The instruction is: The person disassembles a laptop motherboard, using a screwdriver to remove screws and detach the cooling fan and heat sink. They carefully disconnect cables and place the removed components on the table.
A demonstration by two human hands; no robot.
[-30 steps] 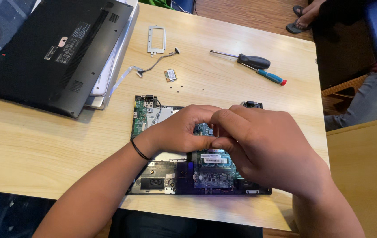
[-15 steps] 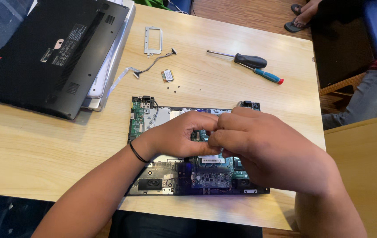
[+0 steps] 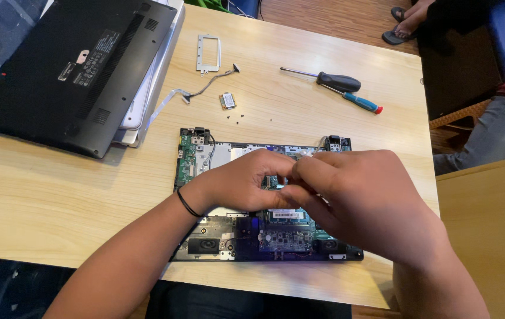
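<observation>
Both hands meet over an opened laptop base (image 3: pixel 217 236).
Left hand (image 3: pixel 246 183) and right hand (image 3: pixel 359 201) pinch fingertips together over the circuit board; what they grip is hidden.

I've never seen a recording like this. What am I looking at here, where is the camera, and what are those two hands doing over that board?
The camera sits on a person's head and looks down at their own bare hands. The left hand, with a black band at its wrist, and the right hand meet, fingertips together, over an opened laptop base with its green circuit board exposed. Whatever they pinch is hidden by the fingers. On the wooden table lie two screwdrivers, one black-handled and one blue, a small card, a metal bracket, loose screws and a black laptop cover. Another person's foot shows at the top right.
</observation>
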